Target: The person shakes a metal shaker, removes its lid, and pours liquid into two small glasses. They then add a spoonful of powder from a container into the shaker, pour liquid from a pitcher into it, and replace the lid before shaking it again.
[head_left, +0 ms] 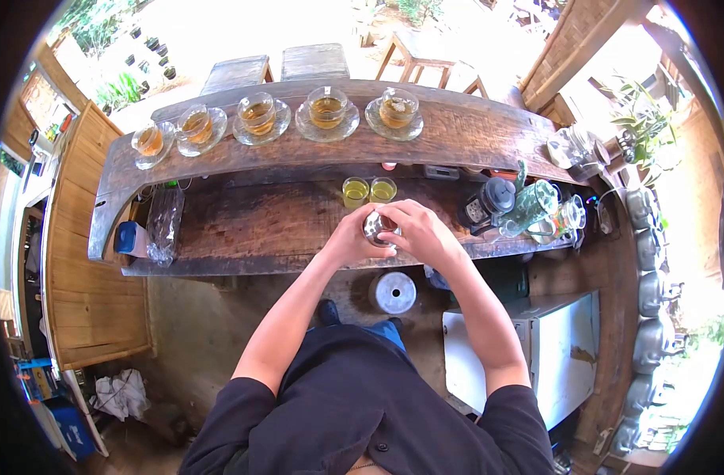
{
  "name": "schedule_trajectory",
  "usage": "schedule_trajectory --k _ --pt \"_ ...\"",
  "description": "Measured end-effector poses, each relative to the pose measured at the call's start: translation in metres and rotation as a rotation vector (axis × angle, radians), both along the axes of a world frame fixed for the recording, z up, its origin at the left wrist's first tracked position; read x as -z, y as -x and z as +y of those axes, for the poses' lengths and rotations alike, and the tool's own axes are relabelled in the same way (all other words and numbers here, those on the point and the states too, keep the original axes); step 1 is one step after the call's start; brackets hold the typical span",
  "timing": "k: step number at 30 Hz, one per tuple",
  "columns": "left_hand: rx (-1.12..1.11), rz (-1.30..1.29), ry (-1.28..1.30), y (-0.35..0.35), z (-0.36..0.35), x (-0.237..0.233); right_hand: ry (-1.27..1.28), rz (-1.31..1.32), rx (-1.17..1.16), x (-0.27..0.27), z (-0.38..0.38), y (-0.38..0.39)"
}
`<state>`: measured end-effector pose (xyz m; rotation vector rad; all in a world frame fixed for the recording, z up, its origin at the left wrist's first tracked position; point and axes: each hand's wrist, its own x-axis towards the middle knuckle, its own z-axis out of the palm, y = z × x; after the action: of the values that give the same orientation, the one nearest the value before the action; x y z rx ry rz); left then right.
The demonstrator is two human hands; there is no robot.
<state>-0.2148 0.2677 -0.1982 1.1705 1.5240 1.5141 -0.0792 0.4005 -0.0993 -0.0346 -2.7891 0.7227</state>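
Over the front edge of the lower wooden counter, my left hand (pixel 351 239) is wrapped round a small shiny jar (pixel 373 226). My right hand (pixel 421 230) comes from the other side, its fingers closed over the jar's top and right side, so the hands hide much of it. Just behind them stand two small glasses of yellow-green liquid, a left one (pixel 355 192) and a right one (pixel 383 189). On the raised shelf (pixel 457 138) several glass cups of amber tea rest on glass saucers, among them a middle cup (pixel 327 112).
A French press (pixel 488 204) and glass jugs (pixel 536 202) stand at the counter's right. Clear plastic packaging (pixel 166 222) lies at the left beside a blue-and-white box (pixel 131 238). Below are a round metal stool (pixel 394 293) and a white cabinet (pixel 564 352).
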Motion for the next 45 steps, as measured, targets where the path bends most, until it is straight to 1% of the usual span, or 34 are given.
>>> schedule_trajectory --k 1,3,4,6,7,8,10,11,13,14,16,18,20,21,22,25,27,28,30,32,34,35,36,38,39,40,42,43,44,45 --pt "0.003 0.003 0.043 0.0 0.0 0.0 0.0 -0.001 0.001 -0.003 -0.001 0.002" --pt "-0.003 0.036 0.024 -0.003 -0.001 0.0 -0.172 -0.074 -0.033 -0.01 -0.003 0.008" --pt "-0.014 0.071 0.003 -0.003 0.0 -0.001 -0.174 -0.071 -0.032 -0.008 0.001 0.013" --pt "-0.018 0.071 0.011 -0.002 0.001 0.0 -0.455 0.053 -0.216 0.007 0.015 0.025" --pt "-0.021 0.07 0.02 -0.002 0.002 0.003 -0.488 0.097 -0.266 0.011 0.021 0.031" --pt "-0.021 0.07 0.019 -0.001 0.003 0.008 -0.488 0.097 -0.265 0.015 0.025 0.034" --pt "-0.06 0.152 -0.111 0.0 0.004 0.01 -0.484 0.034 -0.352 0.019 0.03 0.041" --pt "-0.066 0.153 -0.108 0.001 0.003 0.007 -0.482 0.036 -0.358 0.02 0.027 0.043" --pt "-0.084 0.149 -0.021 -0.001 -0.001 0.0 -0.527 -0.023 -0.138 0.024 0.014 0.036" --pt "-0.084 0.146 -0.02 0.0 -0.002 -0.001 -0.526 -0.026 -0.138 0.023 0.004 0.032" --pt "-0.039 0.183 -0.06 0.003 -0.003 -0.004 -0.495 -0.151 0.182 0.021 -0.014 0.028" --pt "-0.028 0.175 -0.056 0.004 -0.003 -0.007 -0.469 -0.169 0.168 0.017 -0.007 0.028" --pt "-0.012 0.172 -0.048 0.003 -0.003 -0.004 -0.459 0.014 -0.134 0.016 0.009 0.032" --pt "-0.019 0.204 -0.057 0.002 -0.001 0.001 -0.447 0.061 -0.279 0.014 0.017 0.036" --pt "-0.028 0.237 -0.07 0.002 0.001 0.001 -0.45 0.063 -0.279 0.013 0.02 0.037" --pt "-0.068 0.213 -0.026 0.001 0.001 0.001 -0.458 -0.001 -0.316 0.02 0.019 0.039" --pt "-0.077 0.22 -0.027 0.001 0.001 -0.001 -0.383 -0.006 -0.15 0.027 0.013 0.036" --pt "-0.077 0.224 -0.028 0.0 0.001 -0.001 -0.381 -0.006 -0.15 0.026 0.008 0.034" --pt "-0.064 0.248 -0.005 0.0 0.001 -0.002 -0.338 -0.039 0.027 0.023 -0.002 0.028" --pt "-0.052 0.288 0.012 0.003 0.0 -0.002 -0.311 0.012 0.069 0.03 -0.006 0.027" --pt "-0.08 0.232 0.025 -0.001 0.002 0.0 -0.257 0.029 0.189 0.031 -0.011 0.021" --pt "-0.066 0.176 0.077 -0.001 -0.001 -0.005 -0.191 0.093 0.241 0.032 -0.016 0.019" --pt "-0.061 0.184 0.06 0.0 -0.003 0.0 -0.156 0.128 0.283 0.034 -0.02 0.016" --pt "-0.072 0.217 -0.144 0.002 -0.006 0.028 -0.175 0.223 0.396 0.041 -0.027 0.011" --pt "0.037 -0.009 -0.109 0.0 -0.01 0.041 -0.094 0.184 0.465 0.04 -0.033 0.007" --pt "0.046 -0.003 -0.112 -0.005 -0.014 0.042 0.017 0.138 0.545 0.045 -0.039 0.003" --pt "-0.1 0.094 -0.02 -0.015 -0.022 0.045 0.236 0.266 0.56 0.069 -0.045 -0.005" --pt "-0.118 -0.088 -0.083 -0.023 -0.019 0.064 0.397 0.266 0.537 0.08 -0.049 -0.008" --pt "-0.11 -0.087 -0.086 -0.026 -0.019 0.069 0.351 0.265 0.528 0.08 -0.054 -0.009" --pt "-0.162 0.05 -0.003 -0.028 -0.018 0.074 0.276 0.254 0.516 0.082 -0.056 -0.008"
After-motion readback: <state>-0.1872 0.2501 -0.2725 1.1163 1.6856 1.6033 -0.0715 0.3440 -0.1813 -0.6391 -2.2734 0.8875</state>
